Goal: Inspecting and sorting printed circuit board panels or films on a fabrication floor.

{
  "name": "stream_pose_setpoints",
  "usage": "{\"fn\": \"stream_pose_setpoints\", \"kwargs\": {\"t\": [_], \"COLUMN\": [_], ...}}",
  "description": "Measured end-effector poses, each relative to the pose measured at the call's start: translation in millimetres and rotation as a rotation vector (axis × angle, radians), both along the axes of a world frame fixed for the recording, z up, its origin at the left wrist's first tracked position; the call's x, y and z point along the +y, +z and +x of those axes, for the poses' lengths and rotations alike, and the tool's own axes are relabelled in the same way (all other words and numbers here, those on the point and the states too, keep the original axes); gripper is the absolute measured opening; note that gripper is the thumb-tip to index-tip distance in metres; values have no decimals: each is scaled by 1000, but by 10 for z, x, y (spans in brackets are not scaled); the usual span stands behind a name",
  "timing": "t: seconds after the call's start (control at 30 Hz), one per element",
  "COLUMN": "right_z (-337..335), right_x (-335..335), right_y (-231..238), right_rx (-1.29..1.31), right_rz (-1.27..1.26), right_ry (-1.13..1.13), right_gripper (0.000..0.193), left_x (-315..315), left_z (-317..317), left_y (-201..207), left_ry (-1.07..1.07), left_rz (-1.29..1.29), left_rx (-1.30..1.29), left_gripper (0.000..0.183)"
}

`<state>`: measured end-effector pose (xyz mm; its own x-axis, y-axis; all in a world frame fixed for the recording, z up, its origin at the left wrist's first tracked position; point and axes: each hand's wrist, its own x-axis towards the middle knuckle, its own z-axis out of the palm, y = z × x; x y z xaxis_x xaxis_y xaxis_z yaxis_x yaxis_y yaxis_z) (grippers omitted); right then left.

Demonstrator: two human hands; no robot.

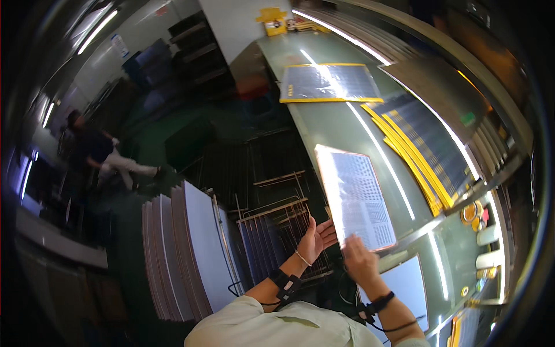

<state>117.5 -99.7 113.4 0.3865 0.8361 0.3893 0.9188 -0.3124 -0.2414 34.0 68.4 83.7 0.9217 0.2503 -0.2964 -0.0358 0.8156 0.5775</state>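
Pale shirt is showing below the open left hand, while the right hand, grip unclear, is touching a board pointing longways forward, slightly left.

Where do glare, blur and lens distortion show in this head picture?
In the head view, white glare washes out the left part of the printed panel, and bright streaks reflect off the green bench; in the same head view, the right hand and distant person look soft, and long edges bow toward the dark rim.
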Motion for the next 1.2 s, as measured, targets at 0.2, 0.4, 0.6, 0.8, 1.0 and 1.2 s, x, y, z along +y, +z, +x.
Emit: {"fn": "stream_pose_setpoints", "kwargs": {"t": [0.2, 0.4, 0.6, 0.8, 1.0, 1.2], "right_z": [826, 974, 274, -94, -60, -81], "right_x": [-477, -1127, -410, 53, 62, 45], "right_y": [787, -1009, -315, -242, -220, -220], "right_rx": [1085, 1674, 337, 384, 512, 643], "right_rz": [713, 438, -73, -196, -157, -117], "right_ry": [-484, -478, -188, 65, 41, -36], "right_gripper": [22, 22, 35, 51, 68, 64], "left_x": [76, -174, -383, -374, -332, -368], "left_z": [65, 202, 345, 403, 347, 340], "left_y": [-285, -809, -1078, -931, -928, -611], "left_ry": [43, -41, 13, 0, 14, 130], "left_rz": [36, -467, -552, -586, -623, -452], "left_rx": [430, -198, -140, -213, -321, -166], "left_gripper": [79, 61, 49, 52, 57, 59]}}
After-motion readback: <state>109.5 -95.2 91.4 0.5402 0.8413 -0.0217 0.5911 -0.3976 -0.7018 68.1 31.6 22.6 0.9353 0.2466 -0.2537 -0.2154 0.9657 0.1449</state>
